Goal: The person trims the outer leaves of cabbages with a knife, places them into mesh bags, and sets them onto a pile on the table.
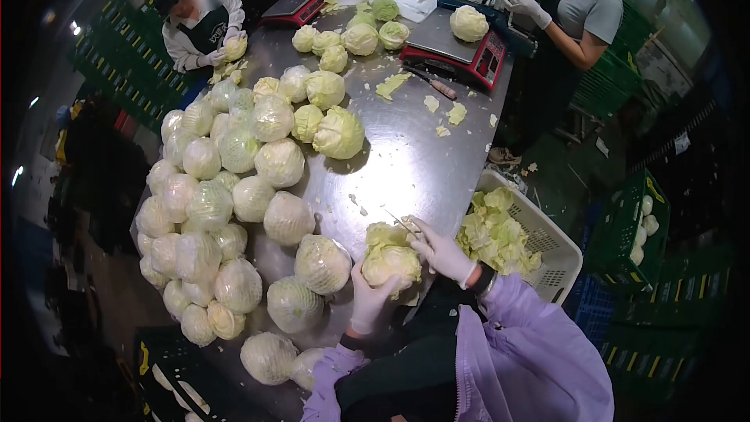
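Note:
My left hand [370,298], in a white glove, is wrapped round the lower left side of a pale green cabbage [391,267] at the table's near edge. Some outer leaves at its top stand loose. My right hand [442,252], gloved too, is closed on a knife [397,219] just above and right of this cabbage. The thin blade points up and left; the handle is mostly hidden in my fingers. Left of my left hand lie wrapped cabbages, the closest being a net-covered cabbage [323,264].
A large pile of wrapped cabbages [209,205] covers the table's left side. A white basket [569,259] of trimmed leaves stands at my right. Farther off are a red scale [453,51] bearing a cabbage, another knife [442,89], and co-workers, including a person [582,27] at right.

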Tool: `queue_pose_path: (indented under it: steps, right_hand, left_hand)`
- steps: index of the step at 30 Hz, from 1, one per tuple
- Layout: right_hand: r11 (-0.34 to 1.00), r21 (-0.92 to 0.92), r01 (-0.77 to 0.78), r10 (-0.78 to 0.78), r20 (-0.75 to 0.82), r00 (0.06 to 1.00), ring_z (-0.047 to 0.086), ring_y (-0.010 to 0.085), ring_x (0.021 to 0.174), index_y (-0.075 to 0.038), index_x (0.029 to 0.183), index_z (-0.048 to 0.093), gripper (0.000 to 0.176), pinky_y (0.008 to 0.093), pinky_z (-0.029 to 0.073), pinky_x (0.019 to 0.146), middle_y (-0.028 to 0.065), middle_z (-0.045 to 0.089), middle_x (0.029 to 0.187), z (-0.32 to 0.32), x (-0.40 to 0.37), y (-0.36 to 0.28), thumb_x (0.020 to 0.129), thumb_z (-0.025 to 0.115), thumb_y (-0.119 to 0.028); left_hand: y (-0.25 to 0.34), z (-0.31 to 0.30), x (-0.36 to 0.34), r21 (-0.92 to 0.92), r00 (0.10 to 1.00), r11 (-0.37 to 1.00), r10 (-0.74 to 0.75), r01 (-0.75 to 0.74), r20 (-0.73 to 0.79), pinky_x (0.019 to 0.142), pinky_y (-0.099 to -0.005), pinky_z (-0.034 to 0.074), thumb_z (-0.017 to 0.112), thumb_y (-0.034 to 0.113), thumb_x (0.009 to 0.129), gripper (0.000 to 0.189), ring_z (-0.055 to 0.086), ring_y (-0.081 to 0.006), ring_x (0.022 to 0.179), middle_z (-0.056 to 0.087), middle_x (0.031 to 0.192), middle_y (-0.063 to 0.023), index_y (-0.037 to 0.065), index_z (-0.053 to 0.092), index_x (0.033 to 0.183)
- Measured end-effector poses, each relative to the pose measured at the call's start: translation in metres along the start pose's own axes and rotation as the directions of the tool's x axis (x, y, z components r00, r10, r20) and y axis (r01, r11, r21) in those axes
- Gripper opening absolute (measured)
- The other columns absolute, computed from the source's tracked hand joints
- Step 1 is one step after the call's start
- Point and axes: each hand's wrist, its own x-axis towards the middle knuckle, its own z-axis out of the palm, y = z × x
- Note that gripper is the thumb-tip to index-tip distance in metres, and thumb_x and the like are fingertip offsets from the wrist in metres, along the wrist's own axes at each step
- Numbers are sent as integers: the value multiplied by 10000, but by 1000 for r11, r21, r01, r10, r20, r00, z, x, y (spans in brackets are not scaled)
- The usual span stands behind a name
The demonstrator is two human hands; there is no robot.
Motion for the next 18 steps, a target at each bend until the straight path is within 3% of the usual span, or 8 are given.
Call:
queue_pose_path:
  steps: [4,7,9,12,14,15,17,18]
  right_hand:
    - [976,-188,111,-145,-179,973,636,261,564,-68,1455,247,619,350,515,563,204,652,908,23,-32,19,958,512,-325]
    - [961,-275,40,-85,-153,985,604,446,931,-19,1450,194,678,465,488,801,313,589,1085,46,-35,21,948,491,-364]
    - [973,-215,78,-120,-189,975,590,456,951,-41,1445,246,649,455,479,827,332,542,1161,49,-25,37,945,497,-369]
    - [969,-216,122,-164,-191,968,661,377,791,-44,1413,346,566,383,524,719,247,640,1003,40,-19,43,953,518,-325]
    - [986,162,37,-13,-146,989,629,199,575,-34,1331,456,446,300,506,556,112,638,857,33,-22,34,951,539,-253]
    - [986,160,40,-17,-143,990,629,199,575,-34,1331,456,446,300,506,556,112,638,857,32,-22,37,951,539,-253]
    - [946,289,-150,175,-60,983,594,120,545,-56,1264,504,379,253,479,511,70,629,789,33,-18,48,937,549,-244]
    - [947,286,-146,170,-59,984,594,120,545,-56,1264,504,379,253,479,511,70,629,789,36,-15,52,937,549,-244]
  left_hand:
    - [-13,15,-6,178,974,983,77,-40,-211,956,-332,441,793,162,749,770,482,-223,1130,413,1244,-168,-34,277,1285]
    - [-16,20,-9,359,962,932,133,-39,-239,941,-325,441,789,157,754,751,481,-216,1104,411,1218,-161,-33,280,1272]
    - [-19,19,-8,409,959,911,150,-40,-240,935,-321,441,787,154,756,751,479,-213,1097,411,1209,-159,-31,276,1274]
    - [-29,12,-5,314,953,947,159,-73,-258,932,-316,440,787,152,757,734,480,-210,1099,411,1208,-155,-28,289,1266]
    - [-28,9,-4,117,964,993,44,-13,-262,963,-355,407,767,176,780,717,449,-243,1129,396,1242,-177,-42,300,1279]
    - [-17,8,-4,116,963,993,46,-15,-266,963,-355,407,767,176,780,717,449,-243,1129,396,1242,-177,-42,300,1279]
    - [20,6,-7,-222,955,958,-228,184,-192,974,-349,408,694,141,844,653,459,-242,1136,417,1257,-177,-36,276,1314]
    - [28,2,-9,-181,960,964,-226,196,-164,992,-346,404,631,106,881,634,460,-247,1160,433,1269,-176,-35,237,1357]
